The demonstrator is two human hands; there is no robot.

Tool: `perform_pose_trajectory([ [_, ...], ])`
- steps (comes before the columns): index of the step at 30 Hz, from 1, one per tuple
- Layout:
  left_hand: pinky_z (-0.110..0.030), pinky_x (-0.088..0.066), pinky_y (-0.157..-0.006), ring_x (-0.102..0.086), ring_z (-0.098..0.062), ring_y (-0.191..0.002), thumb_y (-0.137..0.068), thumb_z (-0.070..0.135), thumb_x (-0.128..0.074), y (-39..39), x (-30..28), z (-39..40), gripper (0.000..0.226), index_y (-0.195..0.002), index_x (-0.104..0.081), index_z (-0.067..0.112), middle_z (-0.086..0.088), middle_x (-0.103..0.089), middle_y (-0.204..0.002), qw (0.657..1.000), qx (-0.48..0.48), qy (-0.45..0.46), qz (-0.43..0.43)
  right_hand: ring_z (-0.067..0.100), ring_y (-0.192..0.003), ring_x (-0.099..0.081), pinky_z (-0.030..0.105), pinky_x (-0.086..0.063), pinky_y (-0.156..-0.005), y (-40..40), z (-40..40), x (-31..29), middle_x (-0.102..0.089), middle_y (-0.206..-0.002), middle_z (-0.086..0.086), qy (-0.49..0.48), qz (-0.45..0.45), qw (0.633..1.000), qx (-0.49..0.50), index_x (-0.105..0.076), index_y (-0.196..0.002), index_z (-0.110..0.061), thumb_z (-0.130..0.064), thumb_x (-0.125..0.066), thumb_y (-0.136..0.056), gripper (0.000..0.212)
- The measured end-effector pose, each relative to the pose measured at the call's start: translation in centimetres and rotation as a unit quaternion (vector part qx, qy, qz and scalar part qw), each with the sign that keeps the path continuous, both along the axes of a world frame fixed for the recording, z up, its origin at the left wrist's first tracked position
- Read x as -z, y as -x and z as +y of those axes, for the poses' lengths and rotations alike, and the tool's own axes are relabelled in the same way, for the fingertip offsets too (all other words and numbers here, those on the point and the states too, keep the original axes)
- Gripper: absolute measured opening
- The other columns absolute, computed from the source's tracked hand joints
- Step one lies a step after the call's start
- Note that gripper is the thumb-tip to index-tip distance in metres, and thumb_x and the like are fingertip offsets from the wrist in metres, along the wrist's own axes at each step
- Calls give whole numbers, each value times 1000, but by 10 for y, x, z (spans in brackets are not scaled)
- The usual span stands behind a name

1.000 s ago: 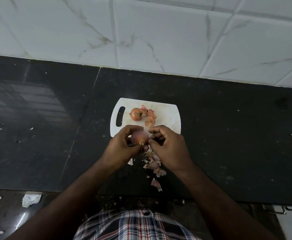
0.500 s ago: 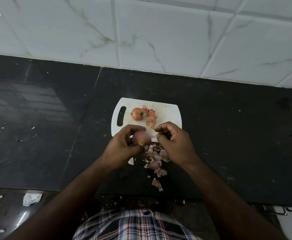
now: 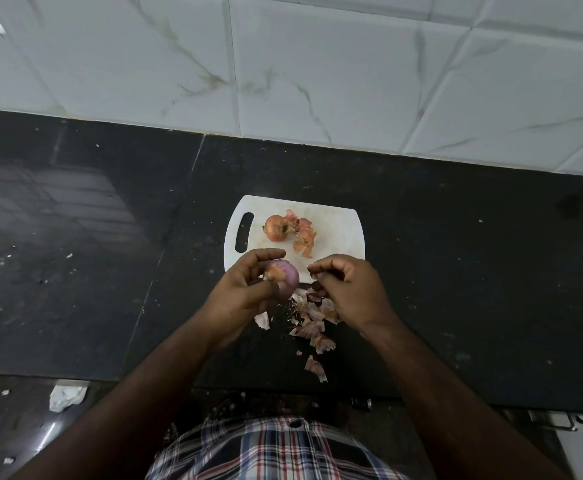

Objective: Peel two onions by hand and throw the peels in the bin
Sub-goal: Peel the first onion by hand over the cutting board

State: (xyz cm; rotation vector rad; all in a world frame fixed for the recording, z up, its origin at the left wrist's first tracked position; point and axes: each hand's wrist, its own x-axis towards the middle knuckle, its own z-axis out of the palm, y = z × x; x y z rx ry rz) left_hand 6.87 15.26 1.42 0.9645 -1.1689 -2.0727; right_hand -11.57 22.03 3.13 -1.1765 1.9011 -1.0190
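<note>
Closest to the camera is a checked shirt [image 3: 276, 448]. Two bare arms reach out from it over a dark table [image 3: 473, 271]. A pile of onion peels [image 3: 312, 322] lies on the table between the wrists, and one more bit lies a little closer, near the table's edge.

The left hand [image 3: 239, 296] has its grip wrapped around a purple onion [image 3: 283, 277]. The thumb is on the near side and the fingers curl over the far side. This onion is held up, just over the near edge of a white cutting board [image 3: 338, 244]. A little brown skin shows on its left side.

The right hand [image 3: 347, 292] is just beside it, not touching the onion. Its fingers are curled in, and I cannot tell if they pinch a bit of peel.

Farther back, a brown onion [image 3: 276, 228] sits on the board with loose peels [image 3: 302, 235] touching its right side. Behind the table is a white tiled wall [image 3: 317, 71].
</note>
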Motion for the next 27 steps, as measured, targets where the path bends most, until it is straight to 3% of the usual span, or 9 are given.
perform_pose_trajectory([
  [2, -37, -60, -83, -68, -33, -102, -91, -8, -58, -2, -1, -1, 42, -129, -60, 9, -22, -61, -126, 996, -16, -78, 41, 3, -106, -65, 22, -50, -91, 3, 3, 0, -72, -118, -7, -67, 77, 992, -78, -73, -115, -25, -25, -63, -96, 22],
  [5, -43, -60, -87, -67, -36, -104, -97, -6, -47, -4, 0, -1, 37, -130, -58, 5, -27, -62, -122, 986, -36, -147, 68, 9, -128, -54, 22, -40, -94, 6, 3, -2, -59, -140, -6, -104, 121, 979, -130, -72, -119, -26, -43, -69, -89, 35],
  [9, -54, -52, -100, -64, -38, -109, -97, 0, -49, -1, 2, 0, 33, -127, -60, 7, -26, -63, -126, 986, -29, -155, 59, 3, -100, -68, 29, -54, -94, -7, -1, -7, -72, -120, -6, -42, 44, 997, -49, -70, -121, -23, -45, -70, -87, 40],
  [12, -46, -57, -93, -69, -31, -106, -98, 8, -50, 3, 1, 5, 31, -127, -59, 8, -20, -68, -123, 988, -15, -144, 61, 7, -95, -70, 39, -59, -87, -24, -5, -3, -74, -108, -9, -40, -8, 997, -66, -71, -118, -26, -55, -72, -82, 46],
  [14, -44, -59, -91, -71, -29, -104, -99, 11, -50, 4, 2, 6, 30, -128, -59, 7, -19, -69, -121, 989, -20, -135, 62, 10, -95, -71, 41, -59, -87, -28, -7, 3, -75, -101, -7, -20, -54, 997, -51, -74, -113, -24, -46, -80, -78, 43],
  [17, -46, -56, -95, -69, -34, -105, -99, 12, -50, 4, 3, 6, 29, -126, -61, 8, -21, -69, -122, 990, -31, -123, 53, 14, -102, -72, 44, -57, -94, -23, -10, 9, -76, -106, -2, -11, -152, 988, -10, -73, -116, -16, -26, -85, -76, 44],
  [22, -50, -53, -100, -66, -39, -108, -95, 19, -53, 4, 1, 7, 31, -122, -64, 9, -23, -65, -128, 989, -33, -126, 74, 25, -97, -72, 35, -61, -83, -19, -9, 5, -75, -106, 13, -9, -306, 952, 20, -72, -110, -4, 0, -70, -86, 24],
  [24, -51, -53, -99, -64, -40, -110, -94, 24, -53, 3, 1, 8, 33, -121, -64, 9, -24, -64, -129, 988, -33, -127, 83, 22, -90, -72, 29, -61, -74, -18, -6, 1, -74, -105, 16, -8, -314, 949, 22, -73, -105, -6, 0, -62, -93, 17],
  [27, -49, -56, -95, -68, -36, -105, -94, 26, -51, 6, -1, 8, 33, -117, -65, 8, -21, -67, -124, 989, -37, -116, 80, 22, -90, -72, 33, -61, -72, -15, -3, 0, -72, -112, 12, -11, -304, 952, -10, -68, -120, -9, -16, -66, -93, 28],
])
